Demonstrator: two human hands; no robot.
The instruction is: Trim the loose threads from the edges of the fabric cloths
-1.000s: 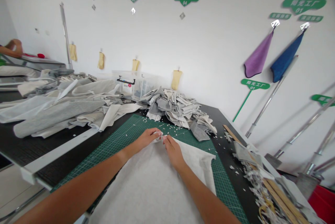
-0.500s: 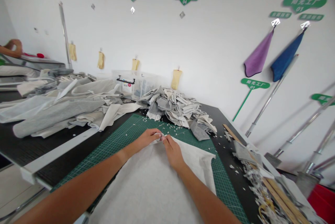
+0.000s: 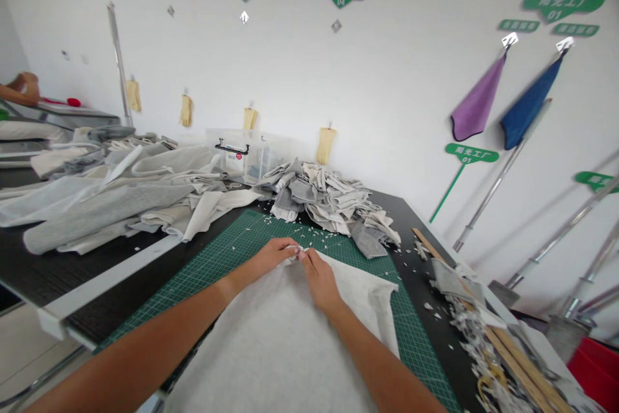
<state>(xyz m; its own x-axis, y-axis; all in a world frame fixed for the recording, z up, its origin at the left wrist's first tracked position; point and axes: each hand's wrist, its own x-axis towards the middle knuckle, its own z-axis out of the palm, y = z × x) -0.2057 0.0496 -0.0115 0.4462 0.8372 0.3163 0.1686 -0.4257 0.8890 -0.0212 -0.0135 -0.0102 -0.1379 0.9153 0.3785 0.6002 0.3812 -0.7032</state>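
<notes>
The person's left hand [image 3: 273, 256] and right hand [image 3: 320, 282] meet at the narrow top corner of a pale fabric sheet [image 3: 271, 348], which lies spread across a green cutting mat [image 3: 416, 336] on a black worktop [image 3: 120, 284] and runs off toward the person's body. The fingers [image 3: 291, 249] of the left hand and the fingers [image 3: 307, 258] of the right are drawn together, and both appear to pinch that corner from either side, though the exact grip is too small to read. The step in hand looks like close work on this corner, done by hand with no tool visible. Small fabric scraps [image 3: 309, 230] dot the mat just beyond the fingertips, below a heap of grey fabric pieces [image 3: 324, 197]. More shredded offcuts [image 3: 476, 348] lie at the worktop's right side.
</notes>
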